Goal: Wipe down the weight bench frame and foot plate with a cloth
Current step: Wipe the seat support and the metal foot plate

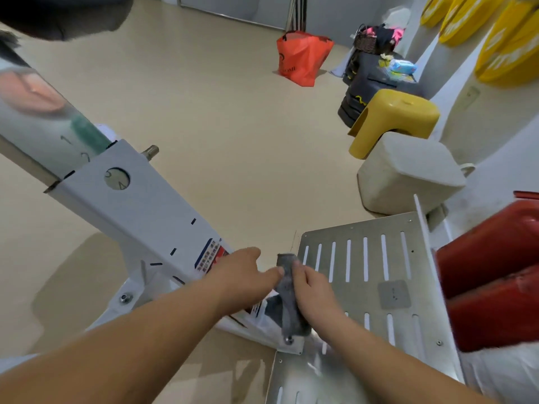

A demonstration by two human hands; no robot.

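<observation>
The white bench frame point(140, 205) slants from upper left down to the lower middle, with numbered holes and a printed label. A slotted grey metal foot plate point(367, 258) lies at the lower right. A folded grey cloth point(287, 298) hangs at the joint between frame and plate. My right hand point(313, 295) grips the cloth from the right. My left hand point(245, 272) reaches over the frame's label, and its fingertips pinch the cloth's upper part.
Beige floor stretches ahead. A yellow stool point(399, 115) and a white bin point(408, 173) stand at the right, red pads point(493, 272) beside the plate. An orange bag point(303, 58), a black case point(370, 83) and yellow boards point(495, 33) sit farther back.
</observation>
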